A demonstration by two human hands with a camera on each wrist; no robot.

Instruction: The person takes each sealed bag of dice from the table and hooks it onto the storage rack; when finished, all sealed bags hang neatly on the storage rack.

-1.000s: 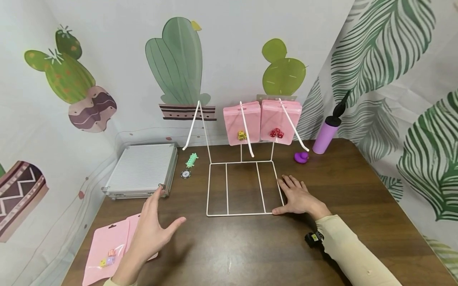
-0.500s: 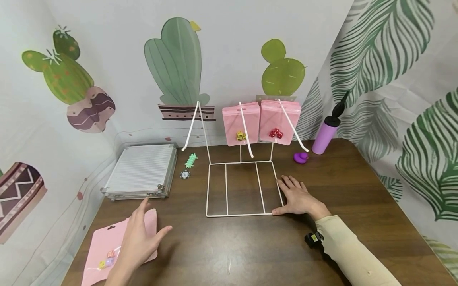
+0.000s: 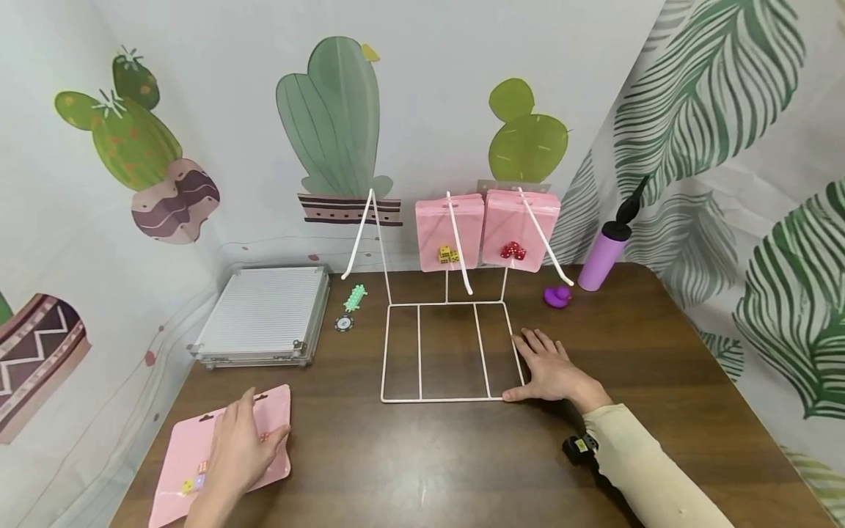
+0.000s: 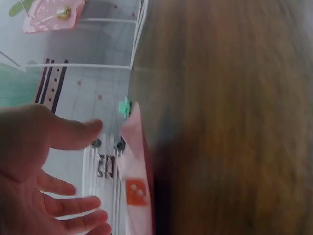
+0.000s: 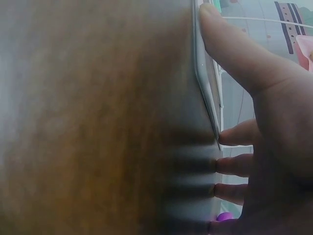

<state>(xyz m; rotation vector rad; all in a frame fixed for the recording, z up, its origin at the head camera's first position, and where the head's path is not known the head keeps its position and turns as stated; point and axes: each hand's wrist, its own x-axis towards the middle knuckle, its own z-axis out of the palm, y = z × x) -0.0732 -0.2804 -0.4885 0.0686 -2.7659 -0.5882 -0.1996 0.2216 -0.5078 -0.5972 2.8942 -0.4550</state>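
At the table's left, my left hand (image 3: 236, 444) hovers over two flat pink pouches, thumb and fingers spread and bent slightly. The left pouch (image 3: 177, 444) has several coloured dice showing through its window; most of the right pouch (image 3: 277, 411) lies beneath the hand. In the left wrist view an orange die (image 4: 136, 191) shows on a pouch (image 4: 132, 159), a gap away from the fingertips. My right hand (image 3: 553, 370) rests at the front right corner of a white wire rack (image 3: 449, 400), fingers straight and spread, thumb on the corner.
Pink pouches with yellow dice (image 3: 432, 227) and red dice (image 3: 498, 220) hang on two rack prongs; the left prong (image 3: 357, 238) is bare. Around stand a silver case (image 3: 264, 308), green toy (image 3: 355, 297), poker chip (image 3: 344, 323), purple duck (image 3: 557, 296) and purple pump (image 3: 599, 260).
My left hand has moved down and left to the right-hand pouch, its thumb and fingers closer together than before. The right hand stays at the rack's corner. The view has shifted slightly.
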